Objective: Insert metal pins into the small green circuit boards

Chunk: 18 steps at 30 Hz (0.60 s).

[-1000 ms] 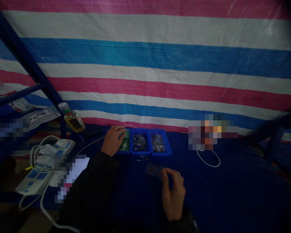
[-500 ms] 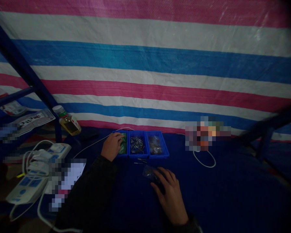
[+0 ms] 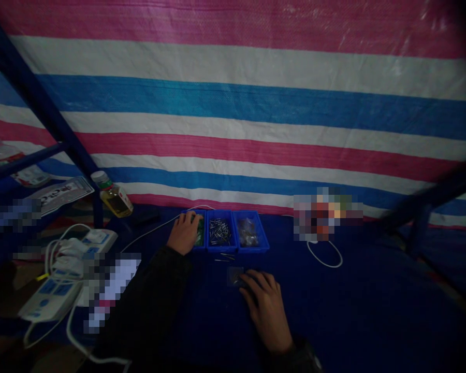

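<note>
My left hand (image 3: 184,233) reaches over the left blue bin, its fingers bent loosely down onto green pieces (image 3: 200,230) there; nothing shows held in them. In the middle bin (image 3: 220,248) lie many thin metal pins or screws (image 3: 219,231). The right bin (image 3: 262,243) holds small clear plastic bags (image 3: 247,232). In front of the bins my right hand (image 3: 266,308) rests with thumb and fingers apart, fingertips touching a small clear plastic bag (image 3: 235,277) lying flat on the blue surface. What is inside that bag is too dark to make out.
Loose metal pins (image 3: 225,257) lie before the bins. To the left are a power strip (image 3: 52,298) with white cables, a blurred-out phone-like object (image 3: 114,290) and a bottle of yellow liquid (image 3: 116,199). A white cable loop (image 3: 334,261) lies right. Striped sheeting (image 3: 256,119) hangs behind.
The small bag at my right hand lies flatter, and my right fingertips have moved onto its edge. My left hand stays at the green pieces. The view has shifted slightly.
</note>
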Tool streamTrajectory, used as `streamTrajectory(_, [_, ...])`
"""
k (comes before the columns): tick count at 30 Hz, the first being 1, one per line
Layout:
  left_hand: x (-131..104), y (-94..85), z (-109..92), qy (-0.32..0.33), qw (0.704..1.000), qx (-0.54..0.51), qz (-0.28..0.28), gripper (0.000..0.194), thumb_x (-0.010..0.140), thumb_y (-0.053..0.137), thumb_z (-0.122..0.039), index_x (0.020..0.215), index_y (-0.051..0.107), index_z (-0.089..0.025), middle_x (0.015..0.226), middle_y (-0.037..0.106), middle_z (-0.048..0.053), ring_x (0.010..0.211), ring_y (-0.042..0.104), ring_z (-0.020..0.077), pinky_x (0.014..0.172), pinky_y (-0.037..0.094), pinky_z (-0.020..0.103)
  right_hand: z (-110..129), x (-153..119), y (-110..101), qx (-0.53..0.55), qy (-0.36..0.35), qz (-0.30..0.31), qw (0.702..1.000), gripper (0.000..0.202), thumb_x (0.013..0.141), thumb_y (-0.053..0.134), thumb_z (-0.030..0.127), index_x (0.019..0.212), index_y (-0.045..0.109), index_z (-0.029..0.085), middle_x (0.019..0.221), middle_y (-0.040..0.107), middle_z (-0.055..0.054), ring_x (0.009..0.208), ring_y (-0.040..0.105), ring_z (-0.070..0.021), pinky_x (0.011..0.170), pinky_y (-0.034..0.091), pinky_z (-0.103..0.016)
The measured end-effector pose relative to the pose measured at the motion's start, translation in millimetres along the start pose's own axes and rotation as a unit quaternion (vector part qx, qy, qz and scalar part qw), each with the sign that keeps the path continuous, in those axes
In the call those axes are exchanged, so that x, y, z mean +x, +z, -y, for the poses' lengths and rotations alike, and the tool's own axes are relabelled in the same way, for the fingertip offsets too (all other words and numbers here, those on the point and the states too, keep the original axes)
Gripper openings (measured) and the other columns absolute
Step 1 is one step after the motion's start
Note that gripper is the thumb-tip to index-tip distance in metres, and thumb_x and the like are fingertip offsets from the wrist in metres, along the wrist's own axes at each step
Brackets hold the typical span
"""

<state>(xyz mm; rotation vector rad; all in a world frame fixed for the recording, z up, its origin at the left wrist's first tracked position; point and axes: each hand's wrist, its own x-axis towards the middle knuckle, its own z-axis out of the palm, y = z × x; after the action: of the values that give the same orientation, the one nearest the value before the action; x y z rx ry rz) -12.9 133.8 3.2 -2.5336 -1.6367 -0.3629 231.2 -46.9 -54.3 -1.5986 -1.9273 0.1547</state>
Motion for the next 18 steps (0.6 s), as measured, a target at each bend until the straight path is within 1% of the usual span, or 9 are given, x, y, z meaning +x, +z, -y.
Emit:
streamTrajectory(4, [2.3,-1.4,1.9,0.004,0.999,-0.048,-0.003,0.043,0.088,0.053,-0.005,0.128,0.06,-0.022,0.125,0.053,0.011,0.111,0.05,0.0289,0.099,0.043,0.045,4.0,5.8,-3.4,-0.006,-0.001,0.007,1.0,0.034,0.096,0.06,0.02,0.128,0.064,0.03,0.119,0.068,-0.008,0.104,0.059,-0.0296,0.082,0.05,-0.047])
streamTrajectory(8, [3.7,-7.8,-0.1,-0.011,0.997,-0.075,-0.025,0.046,0.083,0.056,-0.004,0.123,0.064,-0.023,0.122,0.056,0.01,0.111,0.05,0.0299,0.096,0.045,0.045,5.8,10.3,-6.4,-0.031,-0.016,0.018,0.999,0.027,0.095,0.064,0.019,0.118,0.07,0.031,0.107,0.068,-0.006,0.094,0.058,-0.0272,0.076,0.046,-0.044])
streamTrajectory(10, [1.3,-15.4,-5.2,-0.021,0.994,-0.09,-0.057,0.046,0.083,0.057,-0.004,0.123,0.065,-0.025,0.124,0.057,0.01,0.113,0.05,0.0308,0.096,0.045,0.046,5.1,10.7,-6.9,-0.034,-0.032,0.017,0.999,0.024,0.095,0.063,0.017,0.113,0.072,0.032,0.102,0.068,-0.005,0.091,0.058,-0.0254,0.073,0.044,-0.041])
streamTrajectory(11, [-1.5,-20.4,-9.5,-0.023,0.991,-0.103,-0.079,0.045,0.085,0.057,-0.004,0.123,0.065,-0.025,0.125,0.057,0.01,0.116,0.05,0.0308,0.097,0.045,0.047,4.6,10.4,-7.2,-0.033,-0.041,0.016,0.998,0.024,0.096,0.063,0.016,0.112,0.072,0.032,0.1,0.068,-0.005,0.09,0.058,-0.025,0.073,0.043,-0.041])
streamTrajectory(13, [-11.8,-31.5,-22.1,-0.025,0.98,-0.144,-0.135,0.035,0.091,0.055,-0.008,0.12,0.066,-0.024,0.126,0.058,0.009,0.117,0.05,0.0299,0.101,0.044,0.047,4.0,9.7,-8.0,-0.026,-0.057,0.013,0.998,0.023,0.096,0.062,0.015,0.108,0.073,0.031,0.1,0.068,-0.004,0.091,0.058,-0.025,0.074,0.042,-0.041])
streamTrajectory(15, [-28.7,-41.0,-39.2,-0.004,0.963,-0.206,-0.171,0.027,0.097,0.053,-0.013,0.118,0.067,-0.024,0.123,0.06,0.009,0.118,0.052,0.0278,0.106,0.042,0.047,5.3,9.3,-10.0,-0.006,-0.064,0.0,0.998,0.02,0.096,0.061,0.014,0.105,0.072,0.028,0.103,0.068,-0.004,0.095,0.058,-0.0255,0.078,0.041,-0.042])
streamTrajectory(17, [-50.1,-45.3,-58.1,0.036,0.946,-0.275,-0.168,0.025,0.099,0.054,-0.018,0.119,0.067,-0.024,0.122,0.061,0.009,0.118,0.053,0.0263,0.105,0.044,0.044,9.3,10.0,-12.6,0.036,-0.063,-0.026,0.997,0.017,0.098,0.058,0.015,0.105,0.069,0.026,0.106,0.069,-0.005,0.098,0.059,-0.0256,0.082,0.042,-0.043])
streamTrajectory(18, [-61.0,-44.7,-66.9,0.055,0.938,-0.308,-0.15,0.026,0.099,0.055,-0.02,0.122,0.066,-0.026,0.122,0.061,0.009,0.117,0.054,0.0258,0.104,0.044,0.043,12.2,10.7,-13.9,0.064,-0.058,-0.041,0.995,0.016,0.099,0.056,0.015,0.106,0.067,0.025,0.106,0.069,-0.005,0.099,0.059,-0.0252,0.084,0.043,-0.043])
